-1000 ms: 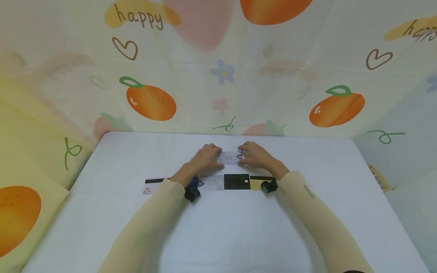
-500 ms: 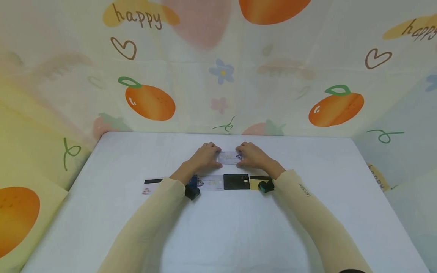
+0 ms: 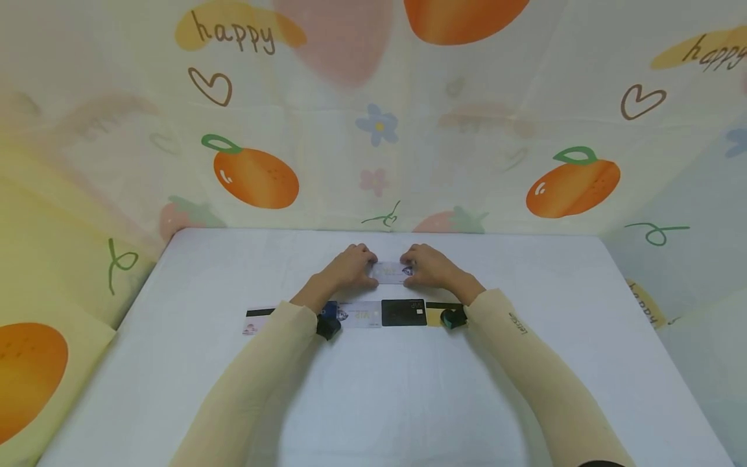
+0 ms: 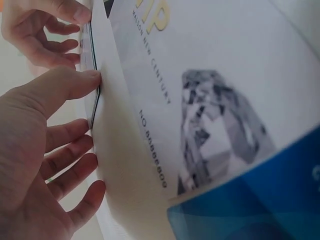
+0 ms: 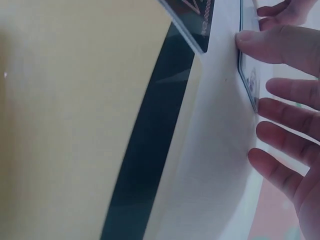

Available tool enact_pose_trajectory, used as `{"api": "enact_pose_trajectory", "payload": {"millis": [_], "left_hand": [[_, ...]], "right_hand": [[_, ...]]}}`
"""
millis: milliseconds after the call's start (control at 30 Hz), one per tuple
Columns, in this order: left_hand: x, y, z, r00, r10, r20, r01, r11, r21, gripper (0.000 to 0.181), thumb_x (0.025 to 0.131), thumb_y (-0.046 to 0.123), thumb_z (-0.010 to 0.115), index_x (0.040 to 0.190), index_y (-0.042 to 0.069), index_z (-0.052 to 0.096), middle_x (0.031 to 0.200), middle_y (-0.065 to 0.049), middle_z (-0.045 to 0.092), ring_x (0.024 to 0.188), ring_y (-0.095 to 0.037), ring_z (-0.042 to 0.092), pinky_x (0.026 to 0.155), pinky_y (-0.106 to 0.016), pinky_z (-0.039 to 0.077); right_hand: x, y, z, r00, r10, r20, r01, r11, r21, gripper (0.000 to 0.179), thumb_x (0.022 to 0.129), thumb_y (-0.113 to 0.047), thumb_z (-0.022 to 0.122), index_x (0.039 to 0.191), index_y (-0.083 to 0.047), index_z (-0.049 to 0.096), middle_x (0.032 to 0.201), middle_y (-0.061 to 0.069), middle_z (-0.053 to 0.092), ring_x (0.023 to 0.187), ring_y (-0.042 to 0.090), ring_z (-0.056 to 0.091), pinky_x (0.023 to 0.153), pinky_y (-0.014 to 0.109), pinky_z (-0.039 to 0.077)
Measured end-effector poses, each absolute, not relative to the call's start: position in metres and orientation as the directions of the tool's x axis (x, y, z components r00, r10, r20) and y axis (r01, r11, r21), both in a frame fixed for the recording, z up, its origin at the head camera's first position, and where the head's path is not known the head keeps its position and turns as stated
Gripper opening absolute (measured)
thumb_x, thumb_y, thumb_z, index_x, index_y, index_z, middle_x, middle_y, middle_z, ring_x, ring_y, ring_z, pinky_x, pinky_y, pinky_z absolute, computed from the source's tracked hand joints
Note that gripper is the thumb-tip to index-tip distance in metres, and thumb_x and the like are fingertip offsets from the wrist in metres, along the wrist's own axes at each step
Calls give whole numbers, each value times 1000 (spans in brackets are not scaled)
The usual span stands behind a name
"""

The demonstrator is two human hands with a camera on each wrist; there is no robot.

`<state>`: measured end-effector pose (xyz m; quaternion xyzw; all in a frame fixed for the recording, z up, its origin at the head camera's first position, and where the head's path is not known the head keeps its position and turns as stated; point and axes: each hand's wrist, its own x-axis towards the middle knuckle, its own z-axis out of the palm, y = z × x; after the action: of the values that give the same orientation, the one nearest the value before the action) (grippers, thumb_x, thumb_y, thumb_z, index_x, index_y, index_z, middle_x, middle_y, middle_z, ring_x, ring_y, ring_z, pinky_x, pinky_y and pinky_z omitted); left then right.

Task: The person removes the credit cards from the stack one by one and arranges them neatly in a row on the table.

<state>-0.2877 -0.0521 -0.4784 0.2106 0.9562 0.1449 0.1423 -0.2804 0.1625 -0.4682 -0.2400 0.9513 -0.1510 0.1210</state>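
Observation:
A whitish card (image 3: 390, 273) with a diamond picture lies behind a row of cards. My left hand (image 3: 355, 266) holds its left end, thumb at the near edge and fingers at the far side. At the right end my right hand (image 3: 427, 267) holds it the same way. Both wrist views show the held card (image 4: 94, 60) edge-on, with the thumb tips on its near edge. Directly in front lie a white VIP card (image 3: 362, 316), a black VIP card (image 3: 403, 312) and a gold card (image 3: 434, 316) with a dark stripe, partly hidden by the right wrist camera.
A blue card (image 3: 330, 309) lies partly under the left wrist. Farther left is a pale card (image 3: 257, 321) with a black stripe, partly covered by the sleeve. The white table (image 3: 373, 402) ends at a printed fabric backdrop (image 3: 327, 117).
My right hand's fingers have come slightly inward over the card's right end. The left hand and the row of cards stay put; the head view shifts a little.

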Motion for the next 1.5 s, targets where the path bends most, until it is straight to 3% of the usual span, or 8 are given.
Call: {"api": "enact_pose_trajectory", "payload": {"millis": [500, 800, 1167, 1500], "left_hand": [[-288, -57, -472, -852, 478, -214, 380, 846, 375, 57, 83, 37, 73, 130, 9, 59, 130, -9, 55, 115, -25, 48, 108, -41, 41], [-289, -58, -478, -853, 487, -187, 403, 843, 355, 58, 83, 40, 73, 131, 10, 59, 132, -9, 55, 117, -25, 49, 109, -42, 41], [-288, -57, -481, -856, 485, -181, 411, 850, 330, 62, 82, 43, 72, 134, 14, 57, 134, -7, 55, 118, -25, 49, 107, -44, 41], [-286, -57, -481, -862, 472, -185, 392, 851, 349, 61, 81, 41, 74, 134, 14, 58, 135, -7, 54, 121, -25, 48, 108, -43, 40]], "right_hand": [[-283, 163, -465, -845, -509, -166, -433, 831, -349, 57, 81, -26, 78, 130, -2, 60, 124, 13, 62, 112, 26, 54, 105, 41, 42], [-284, 165, -468, -841, -523, -138, -458, 824, -334, 59, 80, -27, 79, 130, -3, 61, 117, 10, 64, 105, 24, 52, 98, 40, 44], [-283, 168, -469, -847, -517, -124, -458, 827, -325, 66, 80, -29, 78, 135, -2, 55, 131, 15, 59, 115, 27, 52, 104, 42, 43], [-282, 168, -472, -851, -507, -138, -437, 828, -350, 62, 80, -28, 78, 133, -2, 58, 127, 14, 59, 110, 26, 52, 101, 41, 44]]}}
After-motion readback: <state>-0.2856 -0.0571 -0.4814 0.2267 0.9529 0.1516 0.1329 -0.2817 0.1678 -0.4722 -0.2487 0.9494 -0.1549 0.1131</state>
